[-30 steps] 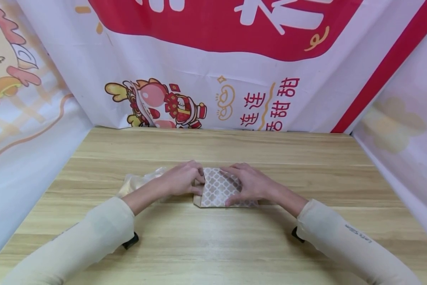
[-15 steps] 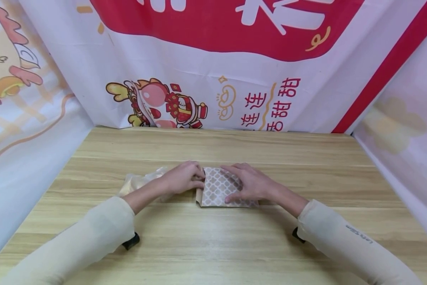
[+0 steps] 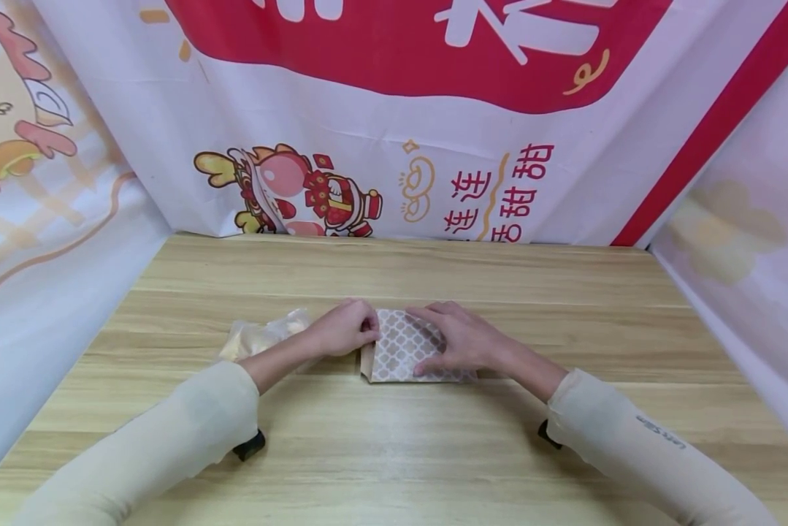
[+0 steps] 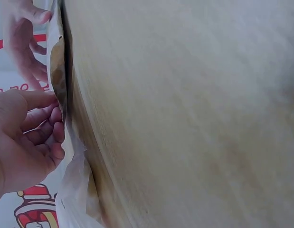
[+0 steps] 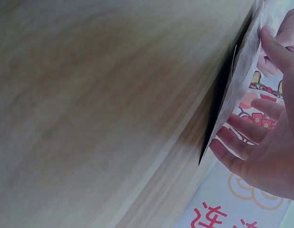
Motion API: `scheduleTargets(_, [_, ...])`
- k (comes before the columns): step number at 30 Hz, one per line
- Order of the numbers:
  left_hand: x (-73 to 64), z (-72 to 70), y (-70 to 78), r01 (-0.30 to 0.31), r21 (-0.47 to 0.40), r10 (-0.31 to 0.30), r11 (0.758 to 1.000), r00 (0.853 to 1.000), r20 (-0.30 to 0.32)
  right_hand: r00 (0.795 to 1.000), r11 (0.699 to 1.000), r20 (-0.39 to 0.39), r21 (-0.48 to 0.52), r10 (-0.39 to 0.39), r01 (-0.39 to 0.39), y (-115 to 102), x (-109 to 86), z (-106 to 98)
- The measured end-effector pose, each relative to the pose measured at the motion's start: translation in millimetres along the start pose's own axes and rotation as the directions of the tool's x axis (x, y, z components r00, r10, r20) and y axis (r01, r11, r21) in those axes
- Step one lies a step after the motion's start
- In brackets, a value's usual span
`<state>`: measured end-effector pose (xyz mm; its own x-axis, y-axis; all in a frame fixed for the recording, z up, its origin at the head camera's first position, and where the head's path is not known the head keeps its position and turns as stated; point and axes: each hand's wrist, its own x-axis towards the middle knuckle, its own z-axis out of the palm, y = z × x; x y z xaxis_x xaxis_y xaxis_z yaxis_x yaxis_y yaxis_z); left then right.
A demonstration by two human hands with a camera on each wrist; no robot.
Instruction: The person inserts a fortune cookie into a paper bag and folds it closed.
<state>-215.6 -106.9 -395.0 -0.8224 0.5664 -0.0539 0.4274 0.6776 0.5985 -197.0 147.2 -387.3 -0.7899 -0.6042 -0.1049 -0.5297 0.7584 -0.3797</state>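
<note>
A flat paper bag with a white and tan lattice print lies on the wooden table, its plain brown end to the left. My left hand pinches the edge at that end, fingers curled. In the left wrist view, the fingertips of the left hand meet the bag's brown lip, which gapes slightly. Over the right half of the bag rests my right hand, fingers spread. The right wrist view has the fingertips of that hand along the bag's thin edge.
A crumpled clear plastic bag with something pale yellow inside lies left of the paper bag, partly behind the left forearm. Printed cloth hangs behind the wooden table and along both sides.
My left fingers have come out from the bag's left end and closed in on its edge. The brown end has narrowed a little from a second ago. My right hand has stayed put.
</note>
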Motion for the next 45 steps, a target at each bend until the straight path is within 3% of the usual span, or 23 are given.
scheduleTargets(8, [3.1, -3.0, -0.4, -0.02, -0.054, 0.019, 0.998, 0.999, -0.03, 1.0, 0.999, -0.011, -0.03, -0.023, 0.022, 2.7, 0.3, 1.7])
scheduleTargets(18, [3.7, -10.2, -6.4, 0.024, -0.199, -0.027, 0.98, 1.0, -0.014, 0.998, 0.997, -0.01, -0.052, -0.061, 0.06, 6.3, 0.5, 2.1])
scheduleTargets(24, [3.6, -12.5, -7.1, 0.075, -0.318, -0.082, 0.945, 0.997, -0.007, 0.998, 0.997, -0.009, -0.042, -0.065, 0.064, 4.9, 0.7, -0.9])
scheduleTargets(28, [3.5, -13.3, -5.4, 0.078, -0.374, -0.084, 0.924, 0.996, -0.001, 0.998, 0.998, -0.009, -0.028, -0.061, 0.061, 5.2, 0.6, -1.5])
scheduleTargets(37, [2.2, -16.3, -10.6, 0.011, -0.289, -0.018, 0.957, 1.0, -0.02, 0.999, 0.999, 0.0, -0.01, -0.054, 0.054, 5.0, 1.4, -1.1])
scheduleTargets(45, [0.4, -15.7, -14.6, -0.031, -0.198, 0.038, 0.98, 0.999, 0.029, 0.997, 0.997, -0.014, -0.016, -0.071, 0.071, 5.6, 1.7, -2.0])
